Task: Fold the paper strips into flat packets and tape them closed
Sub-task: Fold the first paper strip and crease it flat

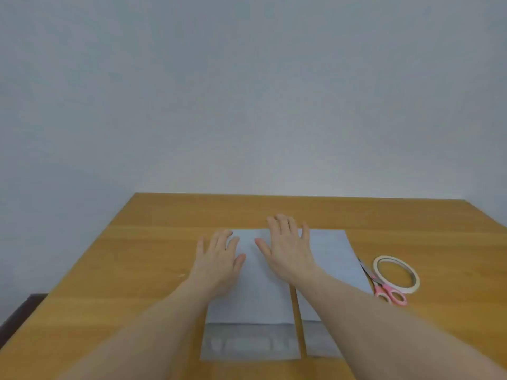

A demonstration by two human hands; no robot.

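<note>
Two white paper strips lie side by side on the wooden table (137, 270). The left strip (255, 297) is folded over, its top layer ending short of a greyer lower part near me. My left hand (219, 259) rests flat on that strip's left edge, fingers spread. My right hand (288, 248) presses flat across the far end, lying over both the left strip and the right strip (334, 259). My right forearm hides much of the right strip. Neither hand grips anything.
A roll of tape (396, 274) lies on the table to the right of the strips. Pink-handled scissors (386, 290) rest against the roll's near left side. A plain pale wall stands behind the table's far edge.
</note>
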